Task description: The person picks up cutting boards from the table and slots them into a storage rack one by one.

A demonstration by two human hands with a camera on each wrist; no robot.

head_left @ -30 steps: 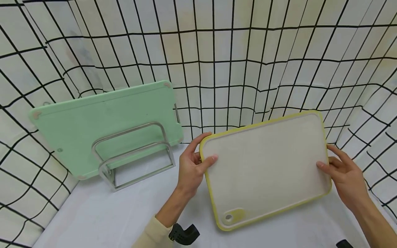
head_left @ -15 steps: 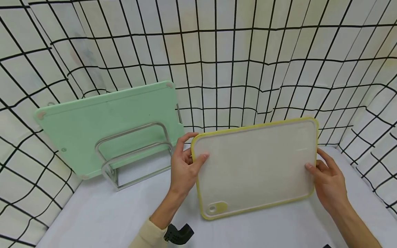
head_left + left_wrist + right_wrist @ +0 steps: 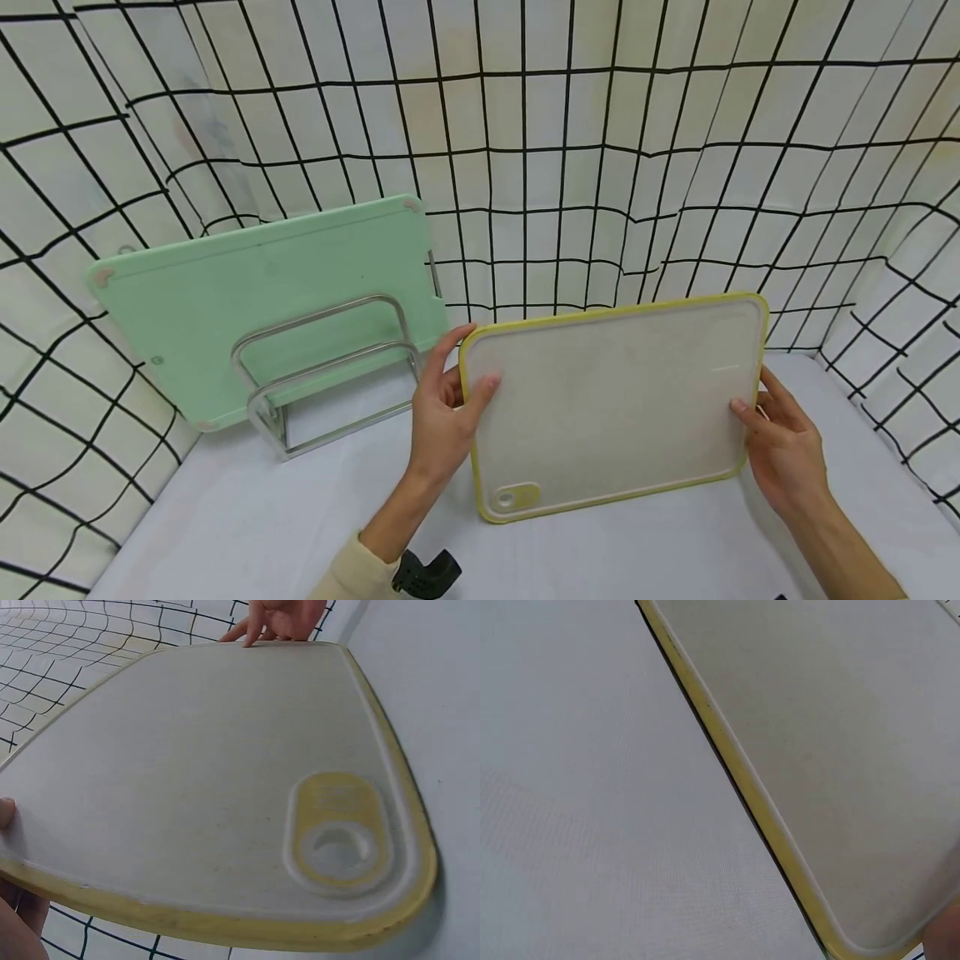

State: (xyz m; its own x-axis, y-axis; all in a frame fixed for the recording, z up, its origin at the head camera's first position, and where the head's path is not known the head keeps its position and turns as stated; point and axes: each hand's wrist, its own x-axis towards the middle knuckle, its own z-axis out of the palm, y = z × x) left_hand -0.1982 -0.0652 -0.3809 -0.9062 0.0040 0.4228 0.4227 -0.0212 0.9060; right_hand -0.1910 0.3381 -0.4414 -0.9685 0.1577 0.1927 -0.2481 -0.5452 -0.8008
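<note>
A pale grey cutting board [image 3: 615, 408] with a yellow rim is held up between both hands, its face tilted toward the head camera. My left hand [image 3: 442, 417] grips the left short edge, thumb on the face and fingers behind. At the right short edge my right hand [image 3: 783, 446] pinches the board the same way. A yellow patch with a hole [image 3: 337, 832] marks its lower left corner. To the left, a light green cutting board [image 3: 300, 283] leans upright in a silver wire rack [image 3: 330, 387].
White cloth [image 3: 247, 525] covers the table. Black wire grid panels [image 3: 525, 192] over white sheeting enclose the back and both sides. A dark wrist mount [image 3: 427, 575] sits by the left sleeve [image 3: 360, 571].
Both hands have moved left with the yellow-rimmed cutting board, mostly in the first half second. Its top edge has dropped and its lower edge has risen in view. The green board stays in the rack.
</note>
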